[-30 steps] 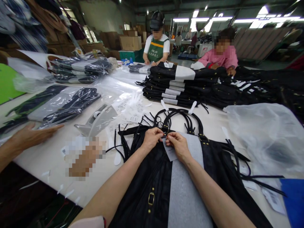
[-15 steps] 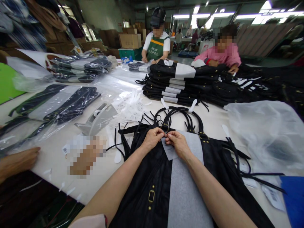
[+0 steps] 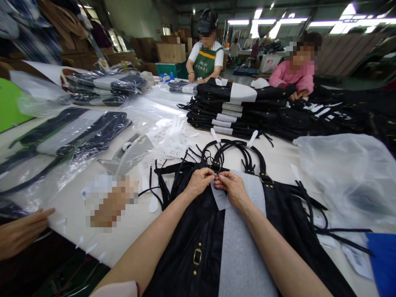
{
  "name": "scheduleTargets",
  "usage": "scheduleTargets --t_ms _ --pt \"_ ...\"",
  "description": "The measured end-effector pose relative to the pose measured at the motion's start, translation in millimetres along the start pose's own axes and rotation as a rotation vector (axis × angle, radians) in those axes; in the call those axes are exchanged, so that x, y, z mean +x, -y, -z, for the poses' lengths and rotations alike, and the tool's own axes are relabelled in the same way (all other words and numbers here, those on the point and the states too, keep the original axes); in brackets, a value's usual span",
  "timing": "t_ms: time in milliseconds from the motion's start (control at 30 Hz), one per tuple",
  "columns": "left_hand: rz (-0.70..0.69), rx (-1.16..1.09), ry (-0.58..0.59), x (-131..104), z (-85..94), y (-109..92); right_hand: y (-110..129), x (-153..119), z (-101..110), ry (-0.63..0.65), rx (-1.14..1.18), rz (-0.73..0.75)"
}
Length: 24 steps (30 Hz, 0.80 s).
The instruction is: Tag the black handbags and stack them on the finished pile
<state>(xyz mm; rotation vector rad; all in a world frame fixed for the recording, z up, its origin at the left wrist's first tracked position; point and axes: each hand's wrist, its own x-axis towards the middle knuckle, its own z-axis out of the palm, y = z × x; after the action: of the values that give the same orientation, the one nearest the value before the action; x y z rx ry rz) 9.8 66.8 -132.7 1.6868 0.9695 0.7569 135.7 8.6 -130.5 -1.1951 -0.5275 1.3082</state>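
Note:
A black handbag (image 3: pixel 198 231) with a grey-white sheet (image 3: pixel 244 247) down its middle lies flat in front of me. My left hand (image 3: pixel 201 181) is closed in a pinch just below the base of the bag's looped handles (image 3: pixel 236 144). Tip to tip with it, my right hand (image 3: pixel 232 187) also pinches. From their meeting fingertips hangs a pale paper tag (image 3: pixel 219 200), its upper end hidden by fingers. Whatever fastens it there is too small to make out. White strips (image 3: pixel 252 139) stand up from the handles.
Stacked black bags (image 3: pixel 222 107) rise behind mine. To the left are plastic-wrapped bags (image 3: pixel 71 132), a grey dispenser (image 3: pixel 126 152) and loose labels (image 3: pixel 170 140). A clear plastic bag (image 3: pixel 343 173) lies right. Another person's hand (image 3: pixel 27 231) is at the left edge; two people work across the table.
My hands stay pinched at nearly the same spot, and the tag hangs slightly differently. At the left edge, the other person's hand has shifted lower with its fingers straighter. The person in pink has moved their hands.

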Motion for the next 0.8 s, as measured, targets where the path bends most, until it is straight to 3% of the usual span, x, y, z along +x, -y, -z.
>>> scheduleTargets --t_ms 300,533,700,800 --pt "-0.016 0.127 0.052 0 3.8 -3 -4 -1 1 0.043 -0.12 0.072" --pt "-0.039 0.39 0.103 -1 8.9 -6 -12 2 2 0.074 -0.337 0.166" --pt "-0.05 0.38 0.138 -3 10.5 -7 -11 1 1 0.072 -0.343 0.173" --pt "-0.041 0.407 0.102 -3 9.2 -7 -11 0 0 0.065 -0.345 0.171"
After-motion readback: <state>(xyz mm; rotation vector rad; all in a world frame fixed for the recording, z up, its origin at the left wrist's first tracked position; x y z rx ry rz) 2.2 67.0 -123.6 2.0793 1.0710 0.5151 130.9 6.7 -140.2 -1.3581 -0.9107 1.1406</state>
